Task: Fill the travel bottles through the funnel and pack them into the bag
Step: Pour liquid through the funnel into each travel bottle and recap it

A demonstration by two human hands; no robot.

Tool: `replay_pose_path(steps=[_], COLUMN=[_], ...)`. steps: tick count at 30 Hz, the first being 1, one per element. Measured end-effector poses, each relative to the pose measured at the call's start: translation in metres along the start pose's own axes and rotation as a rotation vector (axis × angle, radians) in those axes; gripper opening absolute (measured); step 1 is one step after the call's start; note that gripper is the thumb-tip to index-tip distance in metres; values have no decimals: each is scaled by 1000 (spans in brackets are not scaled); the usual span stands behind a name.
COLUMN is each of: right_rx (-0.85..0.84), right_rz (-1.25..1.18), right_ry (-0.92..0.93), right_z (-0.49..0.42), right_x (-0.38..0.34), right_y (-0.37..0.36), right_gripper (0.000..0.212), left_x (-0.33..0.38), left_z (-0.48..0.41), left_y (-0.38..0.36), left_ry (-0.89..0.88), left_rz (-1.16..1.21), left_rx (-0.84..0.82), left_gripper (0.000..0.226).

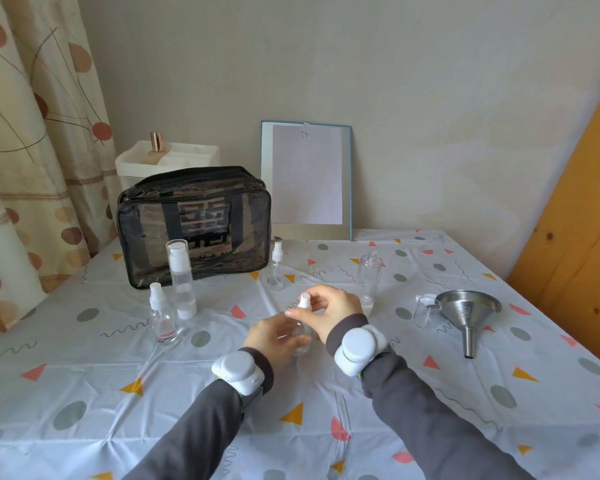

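Table (pixel 84 393), patterned cloth. The left hand (pixel 274 336) grips the body of a small clear spray bottle (pixel 302 337) at table centre, fingers curled round it. The right hand (pixel 333 308) pinches the bottle's white spray head (pixel 305 301) between thumb and fingertips. Whether the bottle's base touches the cloth cannot be told.

A second spray bottle (pixel 161 313) and a tall pump bottle (pixel 182 278) stand upright, just beside each other, at left. A third spray bottle (pixel 277 268) stands before the transparent black-trimmed bag (pixel 194 226), which is at the rear left with its top closed. An uncapped clear bottle (pixel 369 271) stands behind the right hand. The steel funnel (pixel 466 313) lies on its side at right, with a loose clear cap (pixel 425 315) touching it.
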State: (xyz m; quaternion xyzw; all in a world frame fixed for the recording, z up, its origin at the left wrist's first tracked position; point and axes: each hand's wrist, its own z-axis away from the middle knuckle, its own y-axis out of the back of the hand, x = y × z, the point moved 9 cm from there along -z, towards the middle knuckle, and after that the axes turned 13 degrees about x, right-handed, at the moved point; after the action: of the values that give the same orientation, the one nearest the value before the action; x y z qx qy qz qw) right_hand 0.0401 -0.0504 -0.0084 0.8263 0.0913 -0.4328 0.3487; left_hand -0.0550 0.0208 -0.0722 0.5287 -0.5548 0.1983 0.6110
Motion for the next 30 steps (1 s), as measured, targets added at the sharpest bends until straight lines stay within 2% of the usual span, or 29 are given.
replay_pose_path(steps=[3, 7, 10, 15, 19, 22, 25, 30], right_rx=[21, -19, -76, 24, 48, -16, -85, 63], right_rz=[117, 45, -112, -64, 131, -9, -141, -66], right_ry=[13, 90, 78, 14, 40, 88, 80, 66], right_z=[-1, 4, 8, 2, 0, 7, 12, 4], right_x=[3, -5, -7, 2, -1, -8, -7, -1], right_y=[-2, -4, -3, 6, 4, 0, -2, 9], right_gripper=[29, 50, 42, 17, 31, 51, 41, 22], left_x=[2, 5, 4, 2, 1, 2, 0, 0], left_z=[1, 2, 3, 2, 1, 1, 2, 1], left_y=[0, 1, 0, -1, 1, 0, -2, -3], left_ry=[-15, -26, -20, -5, 6, -8, -4, 13], left_rz=[-6, 25, 41, 27, -4, 27, 61, 57], left_rx=[3, -13, -21, -4, -2, -23, -26, -16], left_gripper=[37, 38, 39, 34, 38, 35, 38, 37])
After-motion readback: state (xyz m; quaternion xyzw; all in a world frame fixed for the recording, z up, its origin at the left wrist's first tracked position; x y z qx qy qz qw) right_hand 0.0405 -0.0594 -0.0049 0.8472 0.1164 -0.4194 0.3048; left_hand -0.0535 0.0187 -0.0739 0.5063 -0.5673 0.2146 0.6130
